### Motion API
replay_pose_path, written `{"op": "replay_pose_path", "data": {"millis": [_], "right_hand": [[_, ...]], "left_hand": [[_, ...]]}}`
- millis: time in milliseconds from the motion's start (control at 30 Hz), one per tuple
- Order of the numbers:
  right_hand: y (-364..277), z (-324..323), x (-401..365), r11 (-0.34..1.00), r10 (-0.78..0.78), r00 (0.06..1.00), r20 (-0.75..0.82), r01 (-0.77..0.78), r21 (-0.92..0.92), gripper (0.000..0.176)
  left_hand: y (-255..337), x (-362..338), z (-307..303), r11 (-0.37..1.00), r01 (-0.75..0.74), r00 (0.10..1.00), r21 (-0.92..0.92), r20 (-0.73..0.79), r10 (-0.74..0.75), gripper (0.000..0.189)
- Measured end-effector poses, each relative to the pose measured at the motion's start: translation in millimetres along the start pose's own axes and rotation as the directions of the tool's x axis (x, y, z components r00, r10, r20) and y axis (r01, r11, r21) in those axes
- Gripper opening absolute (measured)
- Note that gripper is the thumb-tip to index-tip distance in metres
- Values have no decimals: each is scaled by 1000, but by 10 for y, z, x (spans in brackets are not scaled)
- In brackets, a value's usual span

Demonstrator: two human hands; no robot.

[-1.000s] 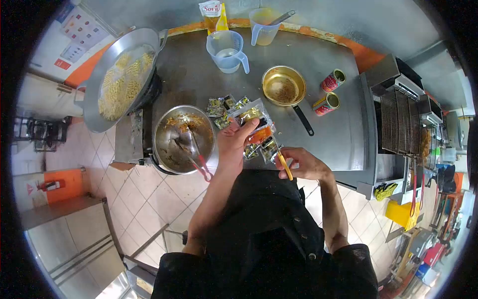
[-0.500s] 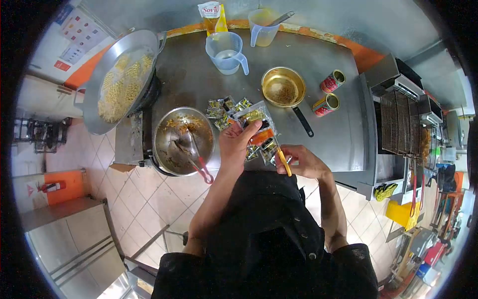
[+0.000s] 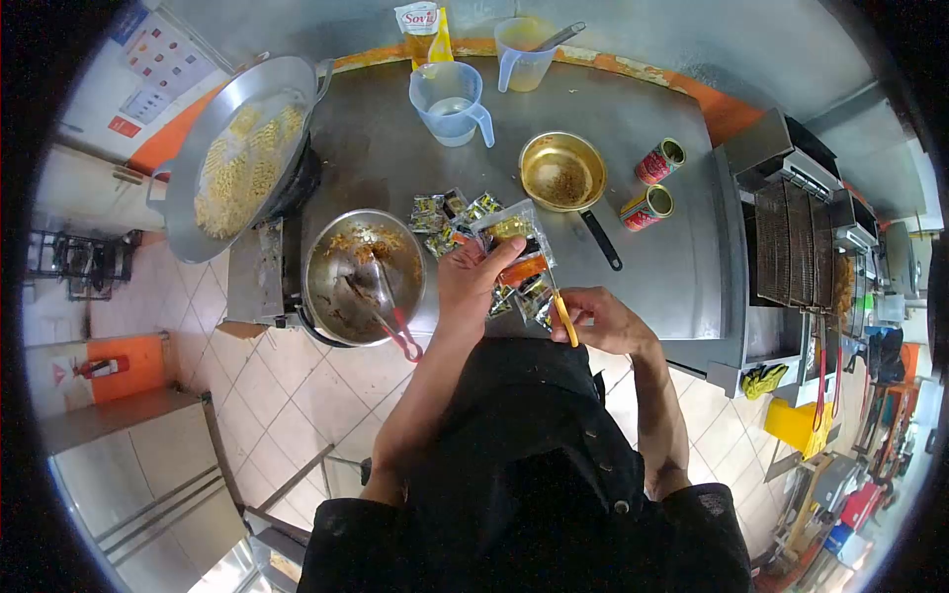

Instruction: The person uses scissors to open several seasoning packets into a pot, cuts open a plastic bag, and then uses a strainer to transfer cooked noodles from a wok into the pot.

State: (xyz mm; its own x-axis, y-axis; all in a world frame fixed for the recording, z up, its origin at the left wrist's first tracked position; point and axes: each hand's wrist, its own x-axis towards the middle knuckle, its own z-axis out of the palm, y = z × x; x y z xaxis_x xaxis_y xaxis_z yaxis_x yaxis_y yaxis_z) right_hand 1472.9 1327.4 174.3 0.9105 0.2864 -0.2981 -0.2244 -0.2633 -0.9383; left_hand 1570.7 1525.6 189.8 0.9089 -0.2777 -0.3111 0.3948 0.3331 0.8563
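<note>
My left hand (image 3: 473, 280) is closed on a seasoning sachet (image 3: 514, 229), a clear packet with yellow, dark and orange sections, thumb pressed on top. In my right hand (image 3: 605, 321) are scissors with yellow handles (image 3: 564, 318); their blades reach up to the sachet's right edge. More small foil sachets (image 3: 429, 213) lie in a heap on the steel counter, under and behind my left hand. To the left of that hand sits a steel mixing bowl (image 3: 326, 262) with brownish residue and red-handled tongs (image 3: 400, 331) inside, the handles over its rim.
A large wok (image 3: 173, 198) of noodles stands at the left. Toward the back are two plastic measuring jugs (image 3: 447, 99) (image 3: 524, 59) and a Sovia pouch (image 3: 423, 35). A small brass-coloured pan (image 3: 563, 148) and two opened cans (image 3: 660, 161) (image 3: 647, 209) are right of centre; fryer baskets (image 3: 794, 242) stand far right.
Almost nothing differs. Both hands keep their places, with the scissors still at the sachet's edge; the whole view has shifted very slightly.
</note>
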Motion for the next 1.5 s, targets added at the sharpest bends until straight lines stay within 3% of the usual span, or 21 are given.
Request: {"op": "replay_pose_path", "data": {"millis": [67, 133, 167, 233, 467, 533, 600, 667, 733, 867, 967, 1067, 1200, 1500], "right_hand": [[10, 3, -11, 1000, -9, 1000, -3, 10, 13, 43], [34, -7, -14, 995, 11, 1000, 28, -8, -104, 24], [42, -1, -17, 995, 11, 1000, 28, -8, -103, 24], [53, 13, -20, 999, 28, 999, 18, -27, -34, 27], [26, 21, -14, 998, 10, 1000, -16, -11, -55, 28], [103, 28, 3, 999, 9, 999, -45, -11, -45, 46], [132, 26, 38, 999, -27, 996, -82, 25, -21, 49], [121, -32, 79, 998, -59, 991, -123, 59, 1, 51], [78, -188, 147, 997, 77, 985, -154, -71, 44, 59], [132, -508, 369, 990, 119, 973, -198, -100, 102, 46], [371, -766, 597, 989, 145, 963, -227, -145, 19, 47], [269, -840, 694, 991, 105, 955, -276, -77, 110, 49], [481, -1005, 884, 966, 202, 943, -266, -147, 212, 52], [681, -1174, 1128, 974, 170, 949, -265, -120, 193, 47]], "left_hand": [[24, -12, 16, 1000, 11, 1000, 0, 3, -11, 22], [60, -28, 34, 1000, 6, 1000, -1, 20, -6, 24], [76, -34, 42, 1000, 7, 1000, 0, 20, -7, 24], [100, -36, 53, 1000, 10, 1000, 5, 26, -10, 24], [71, 7, 59, 1000, 24, 1000, -3, 18, -24, 23], [62, 55, 47, 999, 40, 998, 19, 56, -41, 23], [67, 138, 56, 997, 61, 995, 48, 73, -65, 24], [58, 281, 87, 994, 84, 992, 76, 92, -91, 26], [21, 509, 143, 963, 143, 975, 227, 135, -177, 29], [-34, 1026, 377, 980, 106, 965, 168, 223, -142, 32], [-191, 1510, 468, 972, 138, 954, 190, 237, -182, 33], [-232, 1785, 558, 939, 206, 943, 276, 199, -266, 33], [-398, 2082, 586, 934, 201, 934, 295, 229, -273, 31], [-793, 2574, 548, 924, 273, 919, 266, 211, -332, 30]]}}
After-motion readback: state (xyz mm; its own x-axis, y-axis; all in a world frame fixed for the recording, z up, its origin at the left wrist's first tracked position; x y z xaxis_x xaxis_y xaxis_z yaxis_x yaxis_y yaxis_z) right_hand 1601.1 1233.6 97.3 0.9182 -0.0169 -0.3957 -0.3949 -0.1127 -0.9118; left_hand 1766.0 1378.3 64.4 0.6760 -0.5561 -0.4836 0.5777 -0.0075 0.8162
